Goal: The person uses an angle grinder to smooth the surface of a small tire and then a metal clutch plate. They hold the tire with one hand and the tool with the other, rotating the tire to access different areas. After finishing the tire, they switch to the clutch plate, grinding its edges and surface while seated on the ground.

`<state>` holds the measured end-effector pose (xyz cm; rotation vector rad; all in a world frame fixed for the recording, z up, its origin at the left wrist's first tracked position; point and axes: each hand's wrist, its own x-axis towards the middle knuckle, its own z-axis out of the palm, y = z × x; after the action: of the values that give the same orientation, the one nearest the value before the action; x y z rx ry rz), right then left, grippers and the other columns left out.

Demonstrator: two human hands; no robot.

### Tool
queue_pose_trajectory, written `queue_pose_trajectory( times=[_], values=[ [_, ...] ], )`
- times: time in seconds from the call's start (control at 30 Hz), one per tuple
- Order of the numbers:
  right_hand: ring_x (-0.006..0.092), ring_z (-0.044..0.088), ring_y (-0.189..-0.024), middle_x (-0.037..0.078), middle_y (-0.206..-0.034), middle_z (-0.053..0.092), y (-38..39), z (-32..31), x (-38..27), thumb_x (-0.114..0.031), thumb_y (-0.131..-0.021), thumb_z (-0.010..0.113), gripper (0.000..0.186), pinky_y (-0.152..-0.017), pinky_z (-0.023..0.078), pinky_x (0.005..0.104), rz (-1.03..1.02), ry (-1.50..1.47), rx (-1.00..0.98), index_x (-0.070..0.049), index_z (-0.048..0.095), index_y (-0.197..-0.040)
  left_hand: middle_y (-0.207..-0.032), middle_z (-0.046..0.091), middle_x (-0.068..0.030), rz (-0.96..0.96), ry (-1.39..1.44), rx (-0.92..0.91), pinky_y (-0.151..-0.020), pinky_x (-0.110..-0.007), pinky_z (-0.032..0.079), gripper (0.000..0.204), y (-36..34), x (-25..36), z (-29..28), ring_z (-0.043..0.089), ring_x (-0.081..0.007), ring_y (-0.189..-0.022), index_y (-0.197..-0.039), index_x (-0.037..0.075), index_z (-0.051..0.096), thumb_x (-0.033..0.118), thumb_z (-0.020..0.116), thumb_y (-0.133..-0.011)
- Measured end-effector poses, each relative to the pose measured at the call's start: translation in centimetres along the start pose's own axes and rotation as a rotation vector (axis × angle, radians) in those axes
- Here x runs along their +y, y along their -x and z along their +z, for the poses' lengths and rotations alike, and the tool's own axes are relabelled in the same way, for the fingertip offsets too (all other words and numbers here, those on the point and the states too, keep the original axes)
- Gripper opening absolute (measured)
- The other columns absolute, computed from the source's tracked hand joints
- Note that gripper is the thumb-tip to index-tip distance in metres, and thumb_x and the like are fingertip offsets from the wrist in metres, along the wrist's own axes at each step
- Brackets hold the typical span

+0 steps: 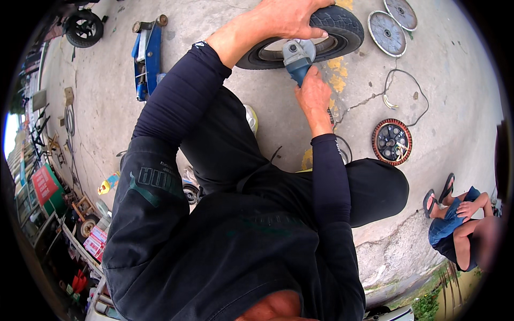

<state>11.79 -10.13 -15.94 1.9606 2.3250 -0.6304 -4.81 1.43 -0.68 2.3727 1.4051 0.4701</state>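
A black scooter-type tyre [345,27] on a pale metal rim stands tilted on the concrete in front of me. My left hand [289,20] grips its upper side, thumb on the tread and the fingertips partly cut off by the picture's edge. In my right hand [315,95] is a blue-bodied angle grinder [297,68], held by its body. The grinder's silver head and guard reach into the wheel's opening, against or close to the rim. Whether its disc touches the metal I cannot tell.
Two round metal motor covers [386,33] lie at the far right. Nearer is a motor stator [392,142] with copper windings and a looping cable [425,96]. A blue floor jack [150,59] stands left. Another person [460,224] sits at the right edge. Tools and boxes crowd the left.
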Motion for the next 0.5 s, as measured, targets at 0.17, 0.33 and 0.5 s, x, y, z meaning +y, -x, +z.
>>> queue_pose_trajectory(
  times=[0.17,0.33,0.5],
  values=[
    [0.0302,0.071,-0.083,0.012,-0.096,0.064,-0.4,1.9,1.4,-0.012,-0.077,0.078,0.047,-0.072,0.06,0.0409,-0.012,0.189,0.232,-0.002,0.049,-0.112,-0.102,0.069,-0.0239,0.04,-0.057,0.024,-0.085,-0.048,0.054,0.064,-0.4,0.3,0.4,0.067,-0.0419,-0.096,-0.129,0.003,0.061,0.033,0.077,-0.074],
    [0.0344,0.071,-0.086,0.015,-0.099,0.065,3.5,0.9,2.9,-0.016,-0.077,0.078,0.051,-0.075,0.059,0.0448,0.041,0.083,0.225,-0.002,0.048,-0.116,-0.102,0.069,-0.0236,-0.003,-0.114,-0.073,-0.083,-0.048,0.055,0.064,-1.9,1.3,-0.2,0.067,-0.0414,-0.095,-0.127,0.004,0.061,0.036,0.078,-0.074],
    [0.0422,0.069,-0.092,0.022,-0.107,0.066,7.0,0.1,5.5,-0.024,-0.076,0.082,0.058,-0.081,0.056,0.051,0.272,-0.107,0.063,-0.001,0.047,-0.116,-0.107,0.068,-0.0236,-0.013,-0.105,-0.034,-0.085,-0.048,0.054,0.074,-3.9,4.2,0.8,0.067,-0.0402,-0.1,-0.132,0.005,0.056,0.041,0.082,-0.072]
  ],
)
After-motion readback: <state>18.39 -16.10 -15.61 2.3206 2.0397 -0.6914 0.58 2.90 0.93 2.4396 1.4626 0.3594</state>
